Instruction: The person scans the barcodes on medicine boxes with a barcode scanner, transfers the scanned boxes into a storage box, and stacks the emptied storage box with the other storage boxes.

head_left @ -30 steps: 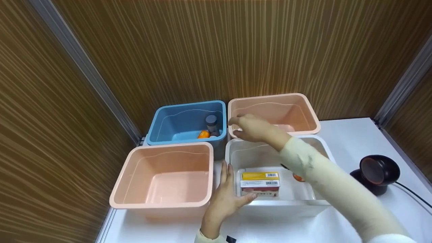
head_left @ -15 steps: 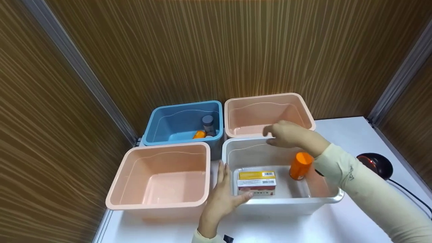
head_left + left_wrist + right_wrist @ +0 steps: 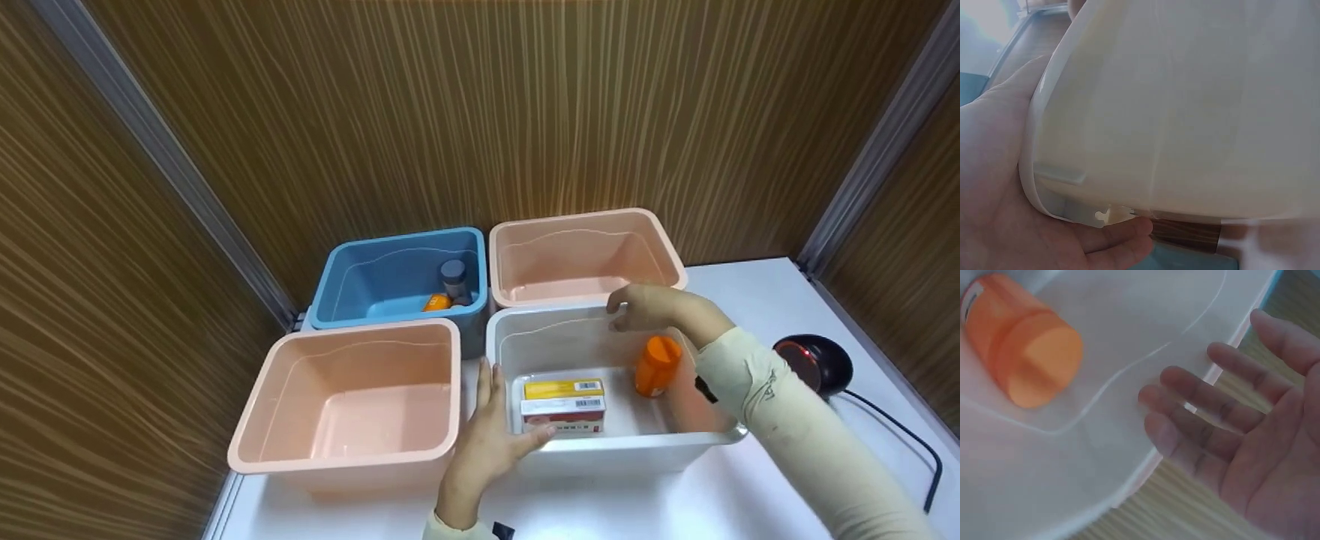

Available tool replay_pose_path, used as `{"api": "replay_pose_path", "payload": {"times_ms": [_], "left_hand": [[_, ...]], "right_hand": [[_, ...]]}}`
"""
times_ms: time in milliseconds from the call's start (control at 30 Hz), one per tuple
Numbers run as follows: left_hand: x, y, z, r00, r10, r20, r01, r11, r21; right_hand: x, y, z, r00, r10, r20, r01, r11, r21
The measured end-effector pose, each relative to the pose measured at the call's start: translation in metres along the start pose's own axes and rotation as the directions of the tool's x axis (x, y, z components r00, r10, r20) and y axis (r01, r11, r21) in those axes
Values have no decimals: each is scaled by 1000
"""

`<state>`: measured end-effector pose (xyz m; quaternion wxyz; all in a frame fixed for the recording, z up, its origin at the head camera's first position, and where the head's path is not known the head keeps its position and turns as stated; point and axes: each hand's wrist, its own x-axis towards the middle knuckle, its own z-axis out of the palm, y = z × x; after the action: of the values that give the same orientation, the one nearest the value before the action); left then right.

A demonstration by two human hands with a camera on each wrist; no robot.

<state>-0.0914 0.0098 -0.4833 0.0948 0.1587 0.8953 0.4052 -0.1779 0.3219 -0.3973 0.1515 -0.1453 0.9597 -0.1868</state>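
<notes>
The right hand [image 3: 654, 307] hangs by the back rim of the white bin [image 3: 637, 441], its fingers loosely bent, gaps between them, with nothing held; whether they touch the rim I cannot tell. The orange bottle [image 3: 658, 366] is inside the bin, seemingly upright, below those fingers and nearer the person, well apart from the tips. The step in hand looks like a reach for it, so a good approach would turn the fingertips down and back toward the bottle, thumb on one side and fingers on the other, then close gently below the cap. It looks smooth and round, so a squeeze high up or off-centre could tip it. The left hand [image 3: 491, 442] lies against the bin's near-left corner, thumb spread from the fingers and over the front rim; light pressure there should steady the bin. The yellow box [image 3: 555, 389] and the white-and-red box [image 3: 562, 416] lie inside, right of its fingertips, clear of the bottle.
</notes>
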Motion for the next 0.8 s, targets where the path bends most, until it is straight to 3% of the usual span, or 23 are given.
{"api": "replay_pose_path", "payload": {"times_ms": [167,333,633,800], "left_hand": [[-2,0,0,1000,18,-4,-18,1000,7],[-3,-1,-3,1000,23,-12,-23,1000,10],[-4,1,-3,1000,22,0,-22,1000,17],[-4,3,-2,1000,21,4,-21,1000,18]], "right_hand": [[-7,4,10,993,109,37,-110,994,26],[-8,-2,16,968,210,141,-204,977,-55],[-8,-3,25,939,275,205,-260,961,-98],[-13,-3,35,929,321,185,-315,947,-63]]}}
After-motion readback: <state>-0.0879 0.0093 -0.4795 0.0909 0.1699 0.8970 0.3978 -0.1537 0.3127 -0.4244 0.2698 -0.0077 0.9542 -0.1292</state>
